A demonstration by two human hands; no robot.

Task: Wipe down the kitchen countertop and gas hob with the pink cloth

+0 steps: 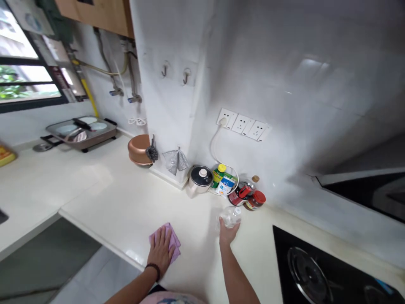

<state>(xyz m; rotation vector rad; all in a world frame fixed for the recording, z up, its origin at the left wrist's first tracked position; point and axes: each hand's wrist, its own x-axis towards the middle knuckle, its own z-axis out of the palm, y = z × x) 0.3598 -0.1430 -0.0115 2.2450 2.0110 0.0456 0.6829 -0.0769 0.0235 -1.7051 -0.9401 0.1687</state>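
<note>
My left hand (160, 249) lies flat on a folded purple cloth (175, 242), its fingers stretched out and pressing it against the white counter (196, 236). A dark bead bracelet circles that wrist. Further right, my right hand (228, 233) is wrapped around a clear plastic bottle (230, 216) with a white cap. The bottle is near the counter surface; whether its base touches is hidden. Just behind it are a jar with a red lid (255, 200), a dark bottle with a red label (236, 198) and a clear cork-topped container (248, 182).
Against the wall stand a small lidded electric pot (201, 179), a yellow-capped green package (218, 175) and a blue-white packet (226, 185). A cord runs up to the sockets (242, 123). A black stove (316, 270) lies right; a copper pot (139, 148) and electric pan (84, 131) sit left.
</note>
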